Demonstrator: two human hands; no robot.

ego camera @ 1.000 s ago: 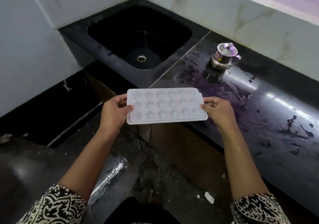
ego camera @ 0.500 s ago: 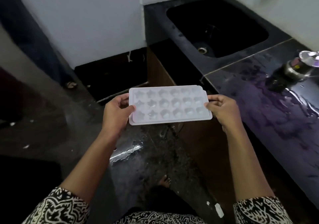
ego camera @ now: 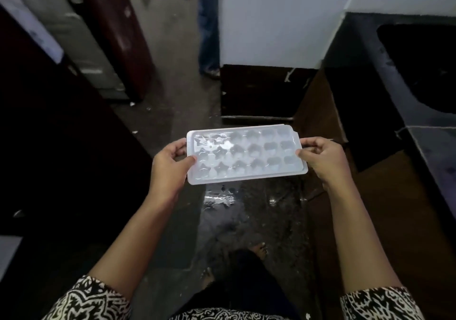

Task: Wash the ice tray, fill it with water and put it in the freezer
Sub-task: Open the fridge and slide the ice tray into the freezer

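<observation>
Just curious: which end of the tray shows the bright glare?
The end of the tray held by the left hand; the other end looks dull.

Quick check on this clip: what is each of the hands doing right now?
Left hand: grips the left short end of the ice tray, thumb on top.
Right hand: pinches the tray's right short end.

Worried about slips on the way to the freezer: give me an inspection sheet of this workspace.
Surface: dark floor, wet shiny patch below the ice tray.
Job's things: ice tray held about level over the floor, cells glinting.
Clutter: small pale scraps on the floor at left.
Hands: left hand and right hand each grip a short end of the tray.
Cables: nothing seen.
Surroundings: counter with sink at right; another person's legs ahead.
</observation>
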